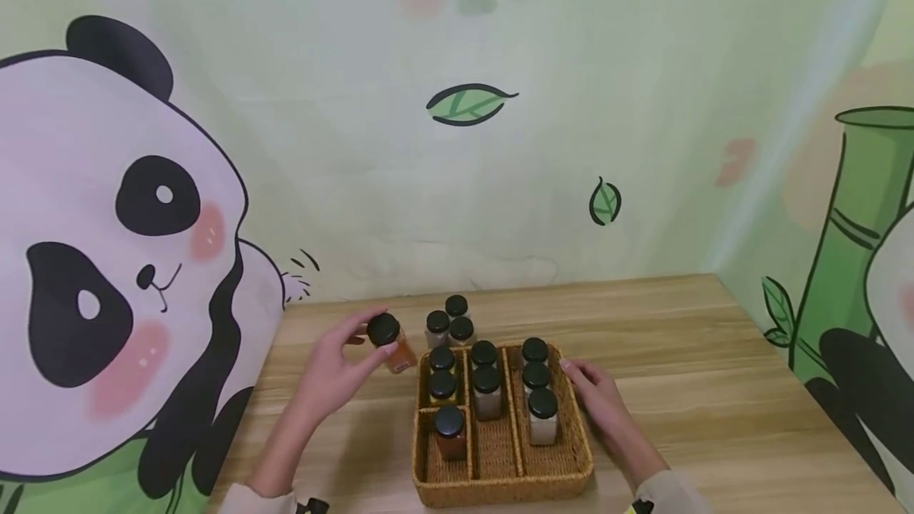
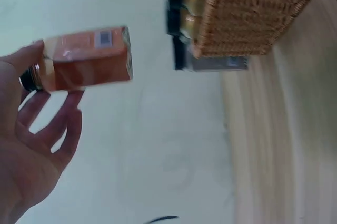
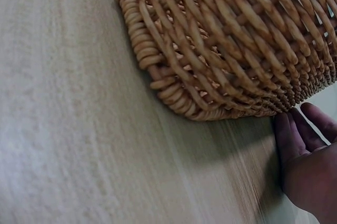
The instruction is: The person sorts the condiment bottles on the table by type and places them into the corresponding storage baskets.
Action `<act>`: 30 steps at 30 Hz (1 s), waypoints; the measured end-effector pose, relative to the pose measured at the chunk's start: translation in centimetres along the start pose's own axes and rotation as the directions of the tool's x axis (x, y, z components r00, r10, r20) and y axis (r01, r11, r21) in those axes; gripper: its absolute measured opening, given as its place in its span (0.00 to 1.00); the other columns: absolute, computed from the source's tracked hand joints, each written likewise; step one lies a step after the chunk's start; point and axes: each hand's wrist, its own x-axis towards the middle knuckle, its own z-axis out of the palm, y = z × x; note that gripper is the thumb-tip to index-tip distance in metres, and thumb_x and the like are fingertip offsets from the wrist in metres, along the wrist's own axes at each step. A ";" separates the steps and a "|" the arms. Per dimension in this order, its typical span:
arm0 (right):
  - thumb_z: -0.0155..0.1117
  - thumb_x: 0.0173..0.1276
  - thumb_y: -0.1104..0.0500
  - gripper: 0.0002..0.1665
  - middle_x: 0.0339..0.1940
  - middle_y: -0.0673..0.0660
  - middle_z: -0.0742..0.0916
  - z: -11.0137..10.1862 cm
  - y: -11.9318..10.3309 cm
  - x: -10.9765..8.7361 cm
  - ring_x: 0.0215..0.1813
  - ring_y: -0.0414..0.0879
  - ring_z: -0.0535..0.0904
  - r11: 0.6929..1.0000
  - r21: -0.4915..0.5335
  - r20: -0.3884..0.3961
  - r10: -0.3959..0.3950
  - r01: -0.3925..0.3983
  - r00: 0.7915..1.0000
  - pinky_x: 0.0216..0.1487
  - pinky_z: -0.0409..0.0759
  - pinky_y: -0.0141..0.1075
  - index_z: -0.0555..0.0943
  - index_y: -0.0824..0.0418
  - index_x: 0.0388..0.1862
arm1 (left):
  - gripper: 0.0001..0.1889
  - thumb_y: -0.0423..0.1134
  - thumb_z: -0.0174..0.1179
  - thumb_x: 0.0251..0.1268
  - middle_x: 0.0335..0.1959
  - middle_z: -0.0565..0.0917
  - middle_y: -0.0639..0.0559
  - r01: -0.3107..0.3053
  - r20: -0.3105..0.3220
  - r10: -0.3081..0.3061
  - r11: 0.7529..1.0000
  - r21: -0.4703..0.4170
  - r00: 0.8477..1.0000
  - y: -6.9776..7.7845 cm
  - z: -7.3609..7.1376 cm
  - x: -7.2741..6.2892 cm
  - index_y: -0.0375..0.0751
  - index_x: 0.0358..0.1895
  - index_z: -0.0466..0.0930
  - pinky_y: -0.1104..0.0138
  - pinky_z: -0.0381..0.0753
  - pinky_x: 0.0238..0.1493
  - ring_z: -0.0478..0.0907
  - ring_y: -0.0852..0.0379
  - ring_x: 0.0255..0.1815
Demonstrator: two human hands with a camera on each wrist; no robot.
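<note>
My left hand [image 1: 336, 371] pinches a black-lidded spice jar [image 1: 401, 355] with orange-red contents, held tilted in the air left of the wicker basket [image 1: 500, 492]. In the left wrist view the jar [image 2: 89, 58] lies sideways, its lid end between thumb and fingers. Beside the basket's right wall, my right hand [image 1: 600, 397] rests its fingertips near the rim. The right wrist view has those fingers [image 3: 288, 134] against the woven wall [image 3: 237, 50]. Two yellowish jars [image 1: 443, 387] fill the back-left compartment, with a dark red jar [image 1: 451, 439] in front. Pale jars [image 1: 488, 399] stand in the middle and right compartments.
Behind the basket, three black-lidded jars [image 1: 438, 327] stand together on the wooden table [image 1: 685, 355]. A wall with panda and leaf drawings [image 1: 471, 105] rises at the table's back edge.
</note>
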 end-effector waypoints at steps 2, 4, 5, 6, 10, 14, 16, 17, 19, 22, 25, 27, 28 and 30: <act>0.63 0.77 0.33 0.39 0.66 0.62 0.83 0.0 -0.1 0.0 0.65 0.51 0.76 1.000 0.004 0.002 -0.006 0.006 1.000 0.67 0.72 0.41 0.81 0.64 0.67 | 0.28 0.45 0.76 0.67 0.60 0.87 0.57 -0.060 0.018 0.060 0.998 -0.008 0.998 1.2 -0.4 -0.2 0.54 0.69 0.81 0.54 0.87 0.55 0.85 0.57 0.53; 0.62 0.77 0.33 0.39 0.66 0.62 0.83 -0.1 -0.1 0.0 0.65 0.51 0.76 1.000 0.006 0.002 -0.009 0.009 1.000 0.67 0.72 0.41 0.81 0.65 0.67 | 0.28 0.44 0.77 0.66 0.59 0.87 0.60 -0.126 0.051 0.126 0.992 -0.010 0.991 2.4 -0.7 -0.5 0.55 0.69 0.82 0.55 0.88 0.54 0.85 0.60 0.52; 0.62 0.77 0.33 0.39 0.66 0.62 0.83 -0.2 -0.1 0.0 0.65 0.51 0.76 1.000 0.004 0.000 -0.010 0.010 1.000 0.67 0.72 0.41 0.81 0.65 0.67 | 0.27 0.45 0.77 0.66 0.58 0.87 0.62 -0.153 0.071 0.153 0.988 -0.006 0.986 3.0 -0.7 -0.6 0.56 0.68 0.82 0.56 0.88 0.53 0.85 0.61 0.52; 0.63 0.77 0.33 0.39 0.66 0.62 0.83 -0.2 -0.1 0.0 0.65 0.51 0.76 1.000 0.004 -0.003 -0.010 0.010 1.000 0.67 0.72 0.41 0.81 0.64 0.67 | 0.27 0.45 0.77 0.66 0.59 0.87 0.63 -0.183 0.096 0.182 0.983 -0.004 0.979 3.5 -0.7 -0.7 0.57 0.68 0.82 0.58 0.88 0.53 0.85 0.62 0.52; 0.62 0.77 0.33 0.39 0.66 0.63 0.83 -0.1 0.0 0.0 0.66 0.53 0.75 1.000 -0.004 -0.006 -0.016 0.016 1.000 0.68 0.72 0.41 0.81 0.65 0.66 | 0.26 0.50 0.75 0.67 0.60 0.86 0.66 -0.231 0.224 0.228 0.973 -0.015 0.947 5.4 -0.6 -1.4 0.60 0.67 0.82 0.56 0.88 0.54 0.84 0.62 0.57; 0.61 0.78 0.33 0.39 0.65 0.63 0.83 0.0 0.0 0.0 0.66 0.52 0.76 1.000 -0.013 0.001 -0.025 0.025 1.000 0.66 0.74 0.39 0.81 0.65 0.66 | 0.25 0.55 0.74 0.66 0.58 0.86 0.68 -0.220 0.356 0.220 0.975 -0.043 0.908 6.8 -0.4 -2.4 0.64 0.66 0.81 0.56 0.87 0.56 0.84 0.63 0.57; 0.61 0.78 0.33 0.39 0.66 0.63 0.83 0.0 -0.2 0.0 0.66 0.52 0.76 1.000 -0.004 0.004 -0.022 0.022 1.000 0.66 0.73 0.40 0.81 0.65 0.66 | 0.25 0.57 0.73 0.67 0.56 0.86 0.70 -0.208 0.407 0.206 0.977 -0.041 0.890 7.3 -0.3 -2.9 0.65 0.66 0.81 0.57 0.86 0.57 0.83 0.64 0.55; 0.61 0.78 0.33 0.39 0.66 0.63 0.83 0.0 -0.2 0.0 0.67 0.53 0.76 1.000 -0.004 0.003 -0.021 0.021 1.000 0.67 0.73 0.40 0.81 0.65 0.66 | 0.25 0.58 0.72 0.67 0.55 0.85 0.70 -0.205 0.425 0.202 0.978 -0.038 0.883 7.4 -0.2 -3.1 0.65 0.66 0.81 0.58 0.86 0.56 0.83 0.64 0.55; 0.61 0.78 0.33 0.39 0.67 0.64 0.82 -0.1 -0.3 0.0 0.68 0.54 0.75 1.000 -0.008 0.000 -0.019 0.019 1.000 0.69 0.72 0.43 0.80 0.66 0.67 | 0.26 0.59 0.72 0.66 0.54 0.85 0.70 -0.204 0.450 0.195 0.979 -0.030 0.871 7.5 0.1 -3.4 0.63 0.65 0.82 0.59 0.86 0.56 0.82 0.64 0.54; 0.61 0.78 0.33 0.40 0.67 0.64 0.82 -0.2 -0.4 0.0 0.69 0.55 0.74 1.000 -0.013 -0.004 -0.011 0.011 1.000 0.71 0.70 0.46 0.79 0.66 0.68 | 0.26 0.58 0.73 0.66 0.53 0.84 0.70 -0.215 0.471 0.194 0.977 -0.009 0.861 7.3 0.7 -3.9 0.59 0.65 0.83 0.59 0.85 0.57 0.81 0.65 0.55; 0.61 0.78 0.33 0.40 0.67 0.64 0.82 -0.2 -0.3 0.0 0.69 0.55 0.74 1.000 -0.017 -0.001 -0.010 0.010 1.000 0.71 0.70 0.45 0.79 0.66 0.68 | 0.26 0.56 0.74 0.65 0.54 0.85 0.68 -0.227 0.485 0.198 0.974 0.002 0.852 6.8 1.4 -4.2 0.58 0.65 0.83 0.58 0.85 0.59 0.82 0.65 0.56; 0.62 0.78 0.34 0.39 0.66 0.63 0.83 -0.1 -0.2 0.0 0.67 0.53 0.75 1.000 -0.012 -0.001 -0.009 0.009 1.000 0.69 0.71 0.43 0.80 0.65 0.67 | 0.25 0.54 0.74 0.66 0.54 0.85 0.68 -0.222 0.494 0.190 0.975 0.006 0.848 6.4 1.9 -4.5 0.58 0.65 0.83 0.58 0.85 0.58 0.82 0.65 0.55; 0.62 0.78 0.34 0.38 0.65 0.62 0.83 -0.1 -0.1 0.0 0.66 0.52 0.76 1.000 -0.008 -0.002 -0.009 0.009 1.000 0.68 0.72 0.41 0.81 0.65 0.67 | 0.25 0.53 0.74 0.66 0.54 0.85 0.67 -0.218 0.499 0.186 0.976 0.006 0.847 6.3 2.2 -4.6 0.59 0.65 0.83 0.58 0.85 0.58 0.82 0.65 0.55; 0.63 0.78 0.35 0.37 0.64 0.62 0.84 0.0 0.1 0.0 0.64 0.51 0.76 1.000 -0.005 -0.001 -0.016 0.016 1.000 0.65 0.73 0.39 0.81 0.65 0.66 | 0.25 0.52 0.75 0.66 0.54 0.85 0.67 -0.207 0.510 0.175 0.978 0.006 0.842 5.9 2.7 -4.9 0.59 0.64 0.83 0.58 0.85 0.58 0.82 0.65 0.55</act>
